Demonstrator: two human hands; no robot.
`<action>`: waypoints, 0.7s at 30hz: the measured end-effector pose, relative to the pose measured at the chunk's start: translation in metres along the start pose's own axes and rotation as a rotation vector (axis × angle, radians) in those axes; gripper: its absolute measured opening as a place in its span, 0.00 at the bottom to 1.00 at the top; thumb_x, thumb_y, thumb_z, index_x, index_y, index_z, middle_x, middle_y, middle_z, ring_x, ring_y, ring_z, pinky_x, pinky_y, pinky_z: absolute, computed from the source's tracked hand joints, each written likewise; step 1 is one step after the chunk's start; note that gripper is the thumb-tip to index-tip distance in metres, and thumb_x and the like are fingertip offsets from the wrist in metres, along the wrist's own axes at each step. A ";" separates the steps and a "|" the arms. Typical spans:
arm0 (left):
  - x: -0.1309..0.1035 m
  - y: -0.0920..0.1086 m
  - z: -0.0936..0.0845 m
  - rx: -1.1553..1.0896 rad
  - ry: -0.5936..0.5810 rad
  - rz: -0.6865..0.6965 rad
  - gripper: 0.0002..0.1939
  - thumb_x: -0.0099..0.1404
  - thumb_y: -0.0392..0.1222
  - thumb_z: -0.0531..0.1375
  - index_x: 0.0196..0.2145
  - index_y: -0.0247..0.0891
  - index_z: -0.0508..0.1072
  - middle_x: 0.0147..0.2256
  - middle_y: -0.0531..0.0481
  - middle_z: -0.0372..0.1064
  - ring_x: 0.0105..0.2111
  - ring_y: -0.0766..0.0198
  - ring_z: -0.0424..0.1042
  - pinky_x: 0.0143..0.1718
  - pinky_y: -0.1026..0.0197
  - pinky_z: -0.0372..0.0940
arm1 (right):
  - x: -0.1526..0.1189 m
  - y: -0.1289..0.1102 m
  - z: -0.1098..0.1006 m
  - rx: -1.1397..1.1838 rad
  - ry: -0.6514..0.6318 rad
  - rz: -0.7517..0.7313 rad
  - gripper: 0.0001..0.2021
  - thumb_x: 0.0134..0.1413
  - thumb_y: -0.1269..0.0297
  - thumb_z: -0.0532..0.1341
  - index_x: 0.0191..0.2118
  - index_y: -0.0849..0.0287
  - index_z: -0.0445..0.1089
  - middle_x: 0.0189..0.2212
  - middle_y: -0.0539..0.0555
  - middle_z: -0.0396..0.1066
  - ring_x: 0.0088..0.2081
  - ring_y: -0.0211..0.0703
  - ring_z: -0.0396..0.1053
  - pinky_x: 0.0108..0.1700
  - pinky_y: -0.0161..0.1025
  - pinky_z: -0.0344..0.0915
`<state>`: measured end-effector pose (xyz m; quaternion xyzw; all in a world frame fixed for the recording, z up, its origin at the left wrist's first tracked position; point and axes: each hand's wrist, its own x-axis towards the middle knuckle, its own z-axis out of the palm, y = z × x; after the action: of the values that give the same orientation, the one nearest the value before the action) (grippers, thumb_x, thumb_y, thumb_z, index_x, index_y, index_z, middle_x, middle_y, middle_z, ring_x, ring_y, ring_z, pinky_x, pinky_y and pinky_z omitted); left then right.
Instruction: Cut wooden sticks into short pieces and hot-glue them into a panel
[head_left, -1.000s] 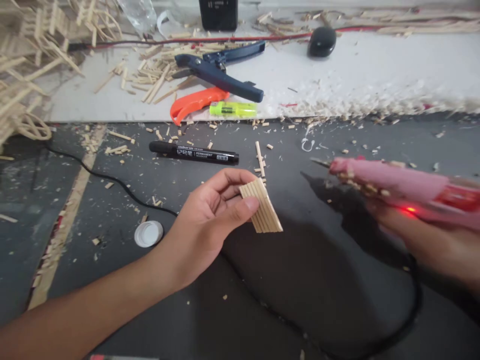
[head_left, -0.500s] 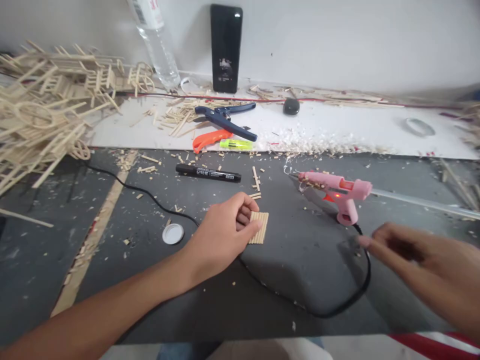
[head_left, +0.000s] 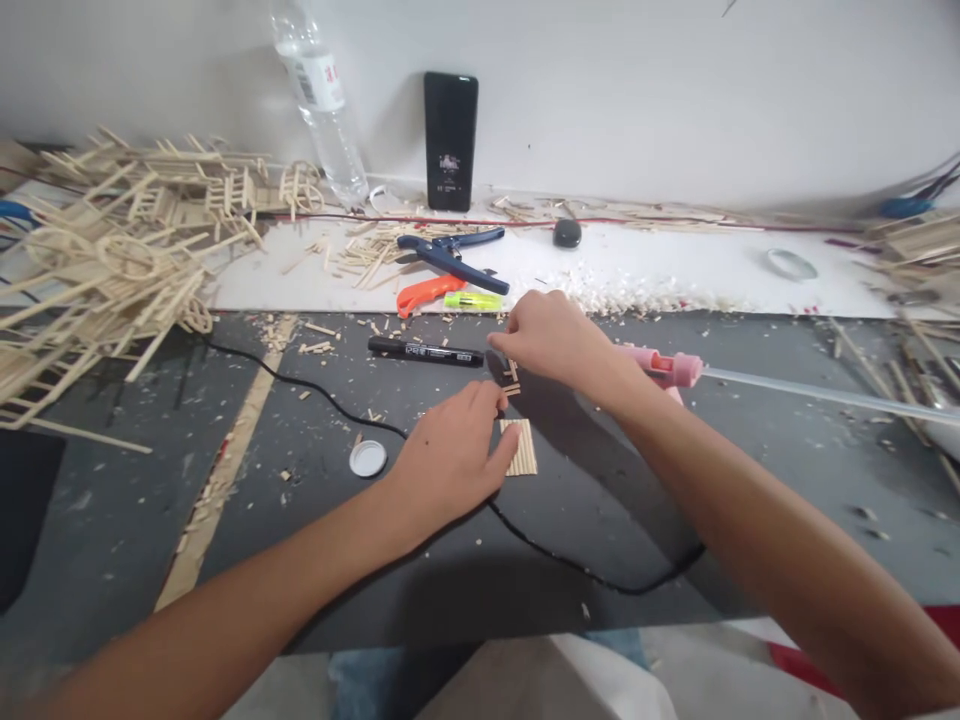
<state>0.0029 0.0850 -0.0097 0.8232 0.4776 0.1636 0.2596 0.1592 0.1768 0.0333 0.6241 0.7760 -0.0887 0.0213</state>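
Observation:
A small panel of thin wooden sticks [head_left: 526, 447], laid side by side, rests flat on the dark tabletop. My left hand [head_left: 454, 440] is at its left edge, thumb on the panel and fingers curled around its upper left corner. Just above, my right hand [head_left: 555, 338] reaches across with its fingers bent in. Whatever they pinch, if anything, is hidden. Short stick pieces [head_left: 511, 389] lie beneath it, and a black marker [head_left: 426, 351] lies to its left. Behind my right wrist is a pink glue gun [head_left: 679, 369], partly covered, with a clear glue stick [head_left: 810, 391] in its back.
Stick-built frames [head_left: 112, 260] pile up at the left. Cutting pliers [head_left: 457, 262], an orange-handled tool [head_left: 427, 293] and a yellow highlighter [head_left: 472, 301] lie at the back. A bottle [head_left: 326, 120] and phone [head_left: 451, 140] stand by the wall. A black cable [head_left: 300, 388] crosses the table near a white lid [head_left: 367, 459].
My right hand has moved from the lower right, beside the glue gun's cable, up and left to the short stick pieces. My left hand stays by the panel; the view has shifted slightly.

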 end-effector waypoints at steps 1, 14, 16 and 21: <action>0.001 0.000 -0.001 -0.011 0.001 -0.012 0.10 0.72 0.45 0.50 0.46 0.38 0.65 0.43 0.42 0.72 0.41 0.53 0.72 0.43 0.52 0.65 | 0.004 -0.001 0.002 0.001 -0.005 0.005 0.15 0.58 0.61 0.57 0.40 0.66 0.77 0.24 0.60 0.71 0.28 0.46 0.67 0.31 0.42 0.59; 0.013 -0.013 -0.016 -0.393 0.261 -0.169 0.07 0.73 0.44 0.52 0.40 0.40 0.67 0.32 0.52 0.69 0.30 0.62 0.69 0.36 0.58 0.60 | 0.003 0.008 0.001 -0.051 -0.056 0.060 0.15 0.50 0.70 0.59 0.44 0.66 0.75 0.37 0.66 0.77 0.40 0.55 0.74 0.35 0.40 0.62; 0.016 -0.014 -0.017 -0.485 0.310 -0.217 0.06 0.72 0.44 0.53 0.39 0.40 0.67 0.29 0.54 0.67 0.27 0.64 0.68 0.32 0.60 0.60 | 0.003 0.011 0.004 -0.056 -0.035 0.052 0.15 0.50 0.71 0.59 0.44 0.66 0.75 0.38 0.66 0.77 0.41 0.55 0.74 0.36 0.40 0.61; 0.019 -0.015 -0.016 -0.565 0.312 -0.243 0.05 0.70 0.42 0.54 0.40 0.41 0.69 0.32 0.54 0.69 0.27 0.66 0.69 0.31 0.61 0.61 | 0.002 0.008 0.008 -0.065 0.004 0.063 0.14 0.49 0.71 0.60 0.43 0.67 0.75 0.39 0.67 0.77 0.41 0.56 0.74 0.36 0.41 0.61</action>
<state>-0.0061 0.1121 -0.0052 0.6210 0.5418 0.3814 0.4187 0.1655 0.1794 0.0242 0.6473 0.7586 -0.0616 0.0427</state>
